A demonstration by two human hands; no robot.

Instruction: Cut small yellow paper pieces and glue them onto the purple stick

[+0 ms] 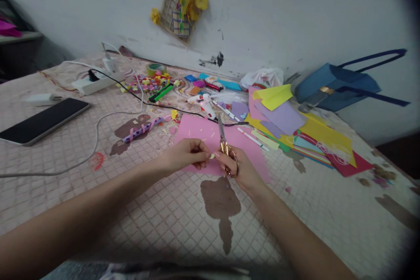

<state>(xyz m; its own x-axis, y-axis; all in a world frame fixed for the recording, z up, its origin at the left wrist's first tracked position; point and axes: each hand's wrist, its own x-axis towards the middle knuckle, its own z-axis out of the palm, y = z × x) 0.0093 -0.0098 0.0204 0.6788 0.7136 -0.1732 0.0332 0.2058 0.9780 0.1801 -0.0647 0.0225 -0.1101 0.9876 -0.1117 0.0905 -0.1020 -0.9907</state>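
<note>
My right hand (241,166) is wrapped round gold-handled scissors (223,142), their blades pointing up and away from me. My left hand (192,154) is closed in a pinch at a tiny pale yellow paper piece (212,156). That scrap sits between the fingertips of both hands, and the right thumb and fingers come close to it. Under the hands lies a pink paper sheet (193,127) with thin yellow slivers scattered on it. A purple spotted paper roll (142,130) wound with a pink strip rests left of the sheet.
Behind the sheet are a white glue gun (204,101), a green cutter (160,93) and a heap of paper cutouts (147,82). Coloured papers (282,116) and a blue bag (337,85) stand right. A phone (44,120), power strip (96,81) and cables (98,127) occupy the left.
</note>
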